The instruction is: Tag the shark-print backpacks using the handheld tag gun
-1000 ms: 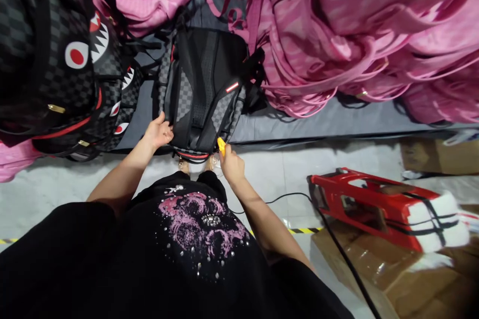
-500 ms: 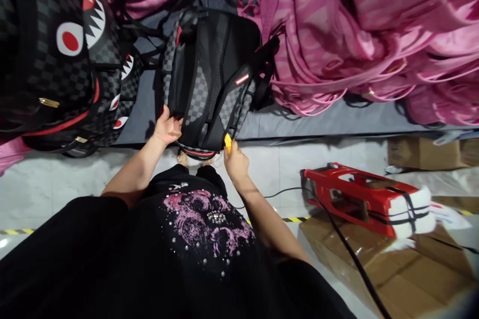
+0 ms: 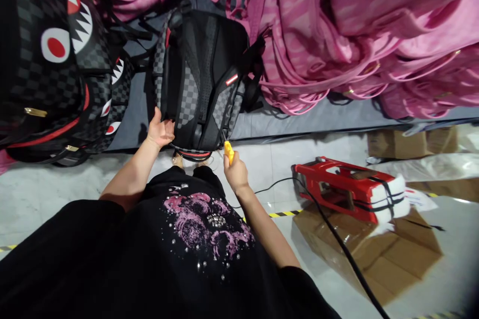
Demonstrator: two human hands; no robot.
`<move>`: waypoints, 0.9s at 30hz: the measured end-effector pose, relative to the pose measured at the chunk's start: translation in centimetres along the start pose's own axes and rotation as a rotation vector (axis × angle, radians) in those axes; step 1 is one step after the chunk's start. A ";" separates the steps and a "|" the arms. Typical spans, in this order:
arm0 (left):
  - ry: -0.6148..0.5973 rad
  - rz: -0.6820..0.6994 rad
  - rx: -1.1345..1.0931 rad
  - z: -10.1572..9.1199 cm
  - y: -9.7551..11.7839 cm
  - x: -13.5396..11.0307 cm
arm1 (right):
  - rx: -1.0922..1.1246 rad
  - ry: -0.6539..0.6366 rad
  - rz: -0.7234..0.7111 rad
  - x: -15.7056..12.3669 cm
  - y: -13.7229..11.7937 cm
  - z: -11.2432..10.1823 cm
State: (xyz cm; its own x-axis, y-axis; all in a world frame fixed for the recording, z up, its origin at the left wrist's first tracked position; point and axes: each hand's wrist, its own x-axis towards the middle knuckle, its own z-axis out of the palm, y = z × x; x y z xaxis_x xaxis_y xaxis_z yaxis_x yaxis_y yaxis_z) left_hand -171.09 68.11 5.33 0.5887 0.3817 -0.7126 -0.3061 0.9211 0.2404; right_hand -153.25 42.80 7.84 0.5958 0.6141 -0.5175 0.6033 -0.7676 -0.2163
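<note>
Right hand and its yellow-handled tool have drawn back a little from the backpack since half a second ago, baring a thin tip in front of the handle; the left hand keeps its place at the bag's side. Seen from the wearer's head, the black and grey checked backpack lies on a grey-covered surface, straps and small red and white label facing up, its lower end jutting past the near edge. Left fingers are bent against its lower left side, thumb spread away from them. Right fingers are closed around the tool's handle near the bag's lower right corner; whether the tip touches cannot be told. Black checked bags with shark teeth and red eyes stand at left, pink bags at right. Below right, a red frame with white padding rests on a cardboard box
</note>
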 end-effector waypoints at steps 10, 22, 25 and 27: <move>-0.006 0.034 0.064 0.7 0.1 -0.2 | 0.201 0.113 -0.034 -1.4 0.8 0.1; -0.126 -0.021 0.011 0.7 0.0 -2.4 | 0.202 0.094 0.089 -1.1 0.3 0.4; -0.105 0.015 0.042 0.4 -0.3 -3.0 | 0.221 0.089 0.098 -2.3 1.0 0.0; -0.057 0.044 0.056 0.4 -0.7 -2.8 | 0.245 0.084 0.104 -4.6 1.7 0.1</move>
State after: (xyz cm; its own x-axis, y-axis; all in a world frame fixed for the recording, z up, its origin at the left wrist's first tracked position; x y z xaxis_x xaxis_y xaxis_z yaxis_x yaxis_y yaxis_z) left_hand -172.20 66.39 7.44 0.6178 0.4240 -0.6622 -0.2913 0.9056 0.3082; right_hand -154.99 38.64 9.79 0.6957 0.5349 -0.4796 0.3964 -0.8425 -0.3647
